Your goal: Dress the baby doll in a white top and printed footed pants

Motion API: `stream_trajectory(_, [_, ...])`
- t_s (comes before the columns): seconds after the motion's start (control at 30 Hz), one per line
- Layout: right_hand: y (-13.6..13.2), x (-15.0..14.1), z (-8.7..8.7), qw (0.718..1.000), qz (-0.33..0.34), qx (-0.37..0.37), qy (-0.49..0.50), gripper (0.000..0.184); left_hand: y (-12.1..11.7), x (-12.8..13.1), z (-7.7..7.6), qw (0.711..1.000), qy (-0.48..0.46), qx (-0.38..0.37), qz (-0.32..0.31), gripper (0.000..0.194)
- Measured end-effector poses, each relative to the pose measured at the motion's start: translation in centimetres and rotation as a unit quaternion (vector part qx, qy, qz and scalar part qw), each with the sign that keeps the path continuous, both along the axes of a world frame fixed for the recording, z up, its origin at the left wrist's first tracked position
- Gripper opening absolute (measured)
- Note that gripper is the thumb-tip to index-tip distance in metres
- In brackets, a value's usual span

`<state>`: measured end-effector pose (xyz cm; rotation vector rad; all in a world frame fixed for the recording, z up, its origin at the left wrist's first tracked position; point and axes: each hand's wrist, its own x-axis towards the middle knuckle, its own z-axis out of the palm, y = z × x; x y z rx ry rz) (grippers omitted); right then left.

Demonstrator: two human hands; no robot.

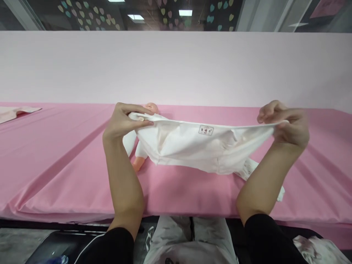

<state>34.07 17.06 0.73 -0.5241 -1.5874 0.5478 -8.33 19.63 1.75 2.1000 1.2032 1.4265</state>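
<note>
At the far left, a pale cloth [17, 113] with a dark edge lies on the bench [68, 168], which has a pink cover. Lower on this side, below the front edge of the bench, a black chair [60, 249] is partly visible. Next comes the left hand [118, 123], raised above the bench, and its fingers are clamped on the left end of a white garment [187, 146]. Behind this end lies a doll [152, 107] in white clothes; its head and one limb can be seen, but much of its body is hidden. The garment is in the middle, held in the air and stretched between the two hands. Its upper edge is almost straight, the lower part hangs with soft folds, and a small printed label [206, 130] is near the middle of this edge. Under its right part, a white patterned cloth [249, 168] lies on the bench, partly covered from view by the right forearm. Further right, the right hand [293, 130] has its fingers clamped on the garment's other end. At the lower right corner is a crumpled pale fabric [320, 250].
</note>
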Motion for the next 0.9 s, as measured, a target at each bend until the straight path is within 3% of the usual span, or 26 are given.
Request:
stream_trajectory(0.1, [0.2,-0.4,-0.1,0.998,0.053,0.038,0.024,0.023,-0.1,0.0,0.5,0.999,-0.041,0.007,0.006,0.016])
stream_trajectory(0.17, [0.9,-0.7,-0.4,0.998,0.054,-0.022,-0.020,0.019,0.7,0.3,0.3,0.999,-0.011,-0.044,0.016,0.016])
stream_trajectory(0.23, [2.1,-0.8,-0.9,0.984,0.025,-0.144,-0.104,0.015,2.3,0.7,-0.4,0.991,0.067,-0.112,0.036,0.025])
stream_trajectory(0.33, [5.2,-1.1,-2.5,0.907,-0.032,-0.333,-0.254,0.015,5.9,1.6,-2.9,0.955,0.218,-0.184,0.082,0.038])
stream_trajectory(0.43, [8.9,-1.9,-5.3,0.824,-0.092,-0.423,-0.365,0.013,9.6,2.5,-6.5,0.907,0.327,-0.222,0.143,0.031])
stream_trajectory(0.5, [11.0,-2.5,-7.4,0.778,-0.160,-0.438,-0.421,0.008,11.4,3.1,-8.7,0.895,0.356,-0.217,0.159,0.030])
stream_trajectory(0.6, [13.0,-3.1,-9.8,0.759,-0.213,-0.430,-0.439,0.007,12.9,3.8,-10.8,0.898,0.352,-0.206,0.164,0.032])
stream_trajectory(0.8, [14.8,-3.7,-11.1,0.749,-0.316,-0.398,-0.424,0.018,13.8,4.2,-11.3,0.903,0.281,-0.211,0.246,0.037])
stream_trajectory(0.9, [15.9,-4.2,-11.6,0.742,-0.333,-0.396,-0.425,0.023,13.8,4.4,-11.3,0.893,0.268,-0.236,0.275,0.038])
